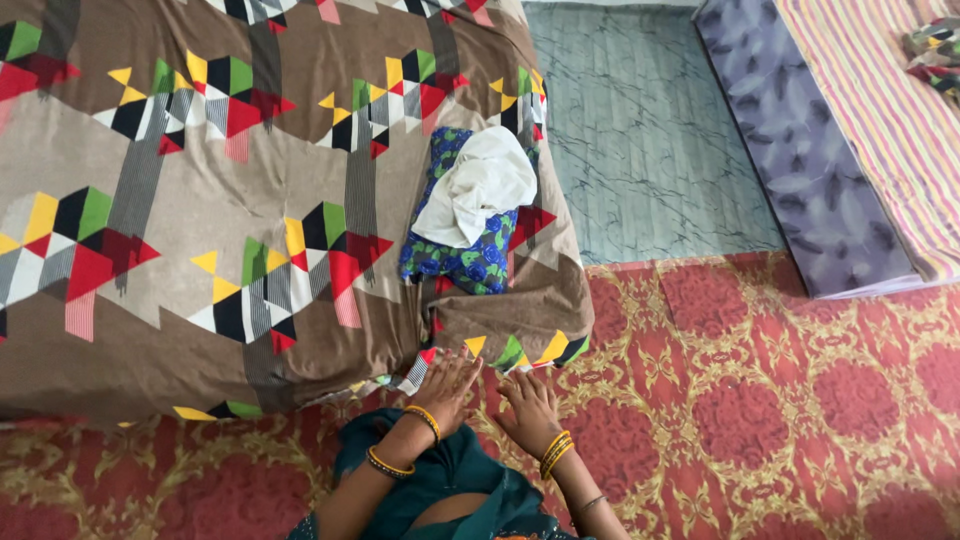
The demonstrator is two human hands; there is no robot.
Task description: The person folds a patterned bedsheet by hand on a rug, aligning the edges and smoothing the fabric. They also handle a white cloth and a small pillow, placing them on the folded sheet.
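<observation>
A low mattress lies under a brown bedsheet (200, 200) printed with bright geometric shapes. On its right side rests a blue and green floral cloth (465, 262) with a crumpled white garment (480, 185) on top. My left hand (447, 388) lies flat with fingers apart against the sheet's near corner. Beside it, my right hand (527, 403) rests palm down on the red carpet just below that corner. Both wrists carry gold bangles. Neither hand holds anything.
A red patterned carpet (760, 400) covers the floor at the front and right. Grey-green marbled floor (640, 130) shows beyond the bed. At the far right lies a second mattress (800, 150) with a purple leaf-print side and a striped sheet.
</observation>
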